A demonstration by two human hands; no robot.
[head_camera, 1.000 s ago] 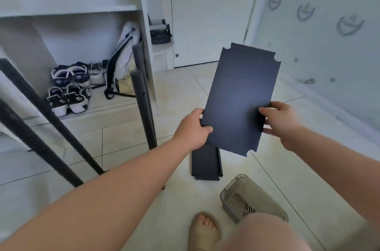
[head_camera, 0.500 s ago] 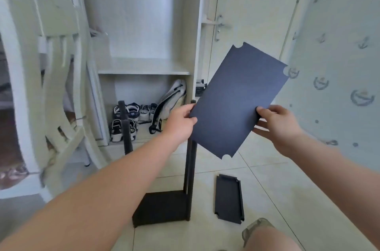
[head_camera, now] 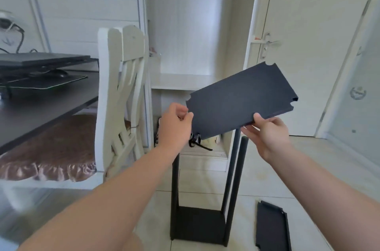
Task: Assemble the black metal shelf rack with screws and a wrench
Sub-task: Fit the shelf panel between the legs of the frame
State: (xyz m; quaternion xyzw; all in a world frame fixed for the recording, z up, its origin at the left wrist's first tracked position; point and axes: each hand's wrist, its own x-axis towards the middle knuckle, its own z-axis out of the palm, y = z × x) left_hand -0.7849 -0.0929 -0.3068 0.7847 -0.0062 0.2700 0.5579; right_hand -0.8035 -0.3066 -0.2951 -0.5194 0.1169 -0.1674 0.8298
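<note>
I hold a black metal shelf panel (head_camera: 240, 100) with notched corners in the air, tilted up to the right. My left hand (head_camera: 175, 125) grips its near left corner. My right hand (head_camera: 267, 131) holds its near long edge, thumb on top. Below the panel stands the partly built rack: a black base shelf (head_camera: 199, 224) on the floor with upright black poles (head_camera: 234, 176) rising toward the panel. A second loose shelf panel (head_camera: 271, 228) lies on the tiles at the lower right.
A white wooden chair (head_camera: 121, 94) with a brown cushion stands close on the left, tucked under a dark desk (head_camera: 41, 102) carrying a laptop. Behind the rack is a white cabinet shelf (head_camera: 185, 81); a white door (head_camera: 308, 45) is at the right.
The view has risen from the floor to the room. The panel has swung from nearly upright to a flatter, sideways tilt above the rack's poles; both hands keep their hold.
</note>
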